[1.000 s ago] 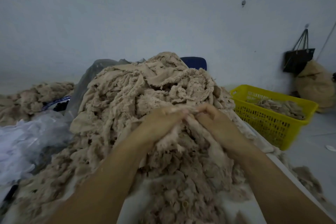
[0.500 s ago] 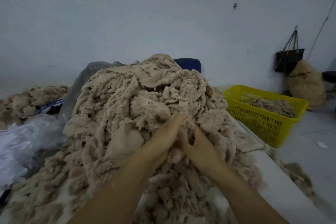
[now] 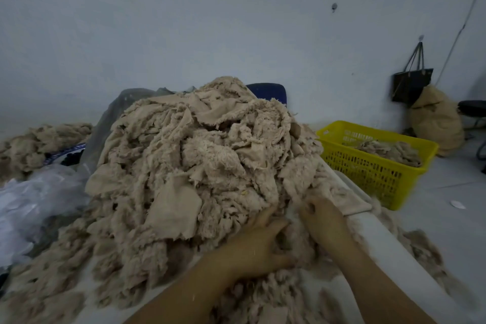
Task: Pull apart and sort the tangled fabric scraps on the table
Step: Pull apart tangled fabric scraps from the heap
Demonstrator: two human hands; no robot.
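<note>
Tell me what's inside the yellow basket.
The yellow basket holds a low heap of beige fabric scraps. Its near wall and the scraps hide the bottom, so anything beneath them cannot be seen.

Left hand (image 3: pixel 259 247) and right hand (image 3: pixel 322 216) dropped to pile's (image 3: pixel 200 166) base.

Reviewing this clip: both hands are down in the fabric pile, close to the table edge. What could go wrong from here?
1. The left hand and right hand pull at the foot of the heap, which rises well above them. Undercutting it may send scraps sliding down over the hands.
2. They work right beside the table edge, and fallen scraps lie on the floor below it. More may spill there instead of reaching the yellow basket.
</note>
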